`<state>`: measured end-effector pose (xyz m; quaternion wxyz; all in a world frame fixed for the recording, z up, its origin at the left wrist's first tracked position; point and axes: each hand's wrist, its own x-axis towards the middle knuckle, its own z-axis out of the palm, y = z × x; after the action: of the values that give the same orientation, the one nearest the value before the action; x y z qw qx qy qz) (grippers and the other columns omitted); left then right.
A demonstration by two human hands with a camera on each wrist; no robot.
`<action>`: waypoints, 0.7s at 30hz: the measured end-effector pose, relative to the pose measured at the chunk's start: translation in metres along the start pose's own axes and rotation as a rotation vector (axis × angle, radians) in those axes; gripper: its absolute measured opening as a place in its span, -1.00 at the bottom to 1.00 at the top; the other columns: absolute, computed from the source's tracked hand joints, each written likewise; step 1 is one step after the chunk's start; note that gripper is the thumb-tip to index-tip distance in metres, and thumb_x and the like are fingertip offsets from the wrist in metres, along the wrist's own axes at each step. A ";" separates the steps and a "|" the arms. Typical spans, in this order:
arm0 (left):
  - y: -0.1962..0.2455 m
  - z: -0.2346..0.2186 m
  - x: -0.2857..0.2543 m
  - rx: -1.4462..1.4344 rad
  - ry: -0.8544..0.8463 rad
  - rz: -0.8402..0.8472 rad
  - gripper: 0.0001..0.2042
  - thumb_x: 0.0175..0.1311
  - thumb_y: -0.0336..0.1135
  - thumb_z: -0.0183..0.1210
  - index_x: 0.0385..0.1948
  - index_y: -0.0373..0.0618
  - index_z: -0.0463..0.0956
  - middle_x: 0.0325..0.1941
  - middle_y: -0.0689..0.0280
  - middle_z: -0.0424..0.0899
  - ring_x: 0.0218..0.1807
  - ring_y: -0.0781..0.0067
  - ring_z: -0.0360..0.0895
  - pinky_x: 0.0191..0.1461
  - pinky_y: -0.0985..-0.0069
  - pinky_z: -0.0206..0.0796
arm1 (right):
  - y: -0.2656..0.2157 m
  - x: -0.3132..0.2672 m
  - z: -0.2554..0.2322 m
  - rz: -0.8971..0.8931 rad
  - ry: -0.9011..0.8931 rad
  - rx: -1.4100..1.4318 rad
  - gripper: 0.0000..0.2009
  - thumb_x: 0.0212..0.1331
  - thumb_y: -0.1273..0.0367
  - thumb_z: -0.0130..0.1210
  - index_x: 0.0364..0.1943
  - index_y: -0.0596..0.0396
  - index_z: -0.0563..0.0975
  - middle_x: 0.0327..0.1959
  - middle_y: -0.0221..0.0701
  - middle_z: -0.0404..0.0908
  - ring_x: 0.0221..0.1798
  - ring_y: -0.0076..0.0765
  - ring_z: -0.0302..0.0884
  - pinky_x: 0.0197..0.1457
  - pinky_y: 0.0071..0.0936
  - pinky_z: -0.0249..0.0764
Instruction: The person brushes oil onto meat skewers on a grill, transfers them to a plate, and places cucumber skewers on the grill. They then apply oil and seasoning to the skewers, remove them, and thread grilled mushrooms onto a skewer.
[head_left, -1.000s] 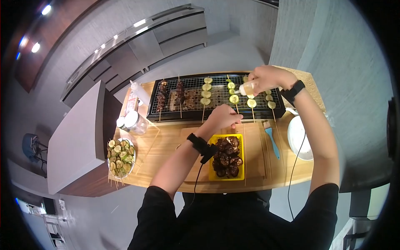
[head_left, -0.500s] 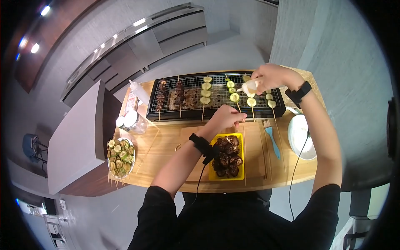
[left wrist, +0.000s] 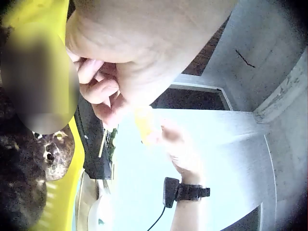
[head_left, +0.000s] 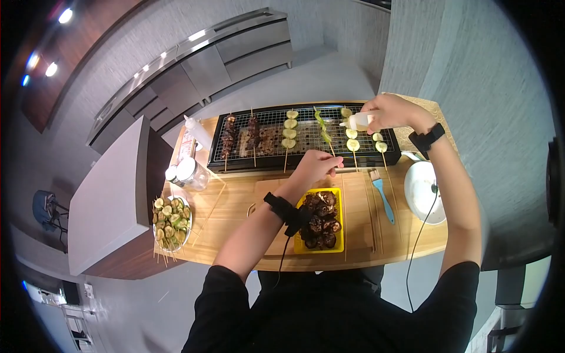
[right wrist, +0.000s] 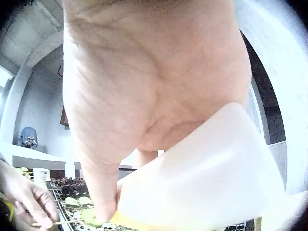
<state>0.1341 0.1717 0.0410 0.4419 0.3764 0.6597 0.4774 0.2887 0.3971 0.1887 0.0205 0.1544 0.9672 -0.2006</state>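
The left hand point(head_left: 318, 167) pinches the near end of a thin wooden skewer of round green slices point(head_left: 323, 130), whose slices stand nearly edge-on over the black rectangular grill point(head_left: 235, 165) at the counter's far edge. The right hand point(head_left: 393, 112) has its fingers curled round a translucent plastic squeeze bottle point(head_left: 360, 122), nozzle towards that skewer, with something yellowish near the bottle's narrow end; whether any is coming out cannot be told. Beside it on the grill lie three more skewers of pale green slices point(head_left: 289, 133), their faces up and light, so they look little cooked, while two skewers of dark chunks point(head_left: 228, 135) near the grill's left end look well browned. Whether those others are coated is unclear; the work seems partway along. By the near edge of the wooden counter point(head_left: 218, 229), a yellow plastic tray point(head_left: 339, 206) holds dark, glossy, lumpy pieces. A plate at the near left corner is heaped with skewered slices point(head_left: 170, 223), some brownish. Behind it stands a clear jar with a white lid point(head_left: 187, 167), contents hard to tell. A round white bowl point(head_left: 423, 191) sits near the right edge, near a blue-handled brush point(head_left: 385, 200).
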 end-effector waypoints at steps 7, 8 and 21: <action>-0.008 -0.006 -0.001 0.008 -0.037 -0.010 -0.67 0.50 -0.11 0.28 -0.18 -0.28 0.78 -0.54 0.42 0.64 -0.57 0.76 0.33 -0.47 0.69 0.13 | -0.006 -0.003 0.005 -0.006 -0.023 0.018 -0.53 -0.09 0.32 0.53 0.00 0.15 0.74 -0.22 -0.22 0.81 -0.16 -0.21 0.74 -0.03 -0.33 0.58; -0.009 -0.006 -0.001 0.031 -0.038 -0.009 -0.66 0.50 -0.11 0.27 -0.18 -0.27 0.78 -0.54 0.41 0.65 -0.57 0.76 0.34 -0.47 0.69 0.13 | -0.007 -0.002 0.007 -0.014 -0.047 0.004 -0.53 -0.09 0.32 0.53 0.00 0.14 0.74 -0.22 -0.23 0.81 -0.16 -0.22 0.74 -0.03 -0.33 0.59; -0.002 -0.009 -0.009 0.092 -0.064 -0.043 -0.68 0.48 -0.11 0.24 -0.27 -0.21 0.77 -0.58 0.40 0.69 -0.66 0.76 0.33 -0.55 0.65 0.10 | -0.017 0.030 0.018 -0.039 0.045 -0.208 -0.53 -0.11 0.20 0.53 -0.06 0.08 0.77 -0.21 -0.13 0.81 -0.12 0.01 0.76 -0.05 -0.18 0.61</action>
<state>0.1285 0.1605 0.0423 0.4551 0.3973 0.6743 0.4245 0.2549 0.3834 0.1755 0.0110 0.1370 0.9859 -0.0960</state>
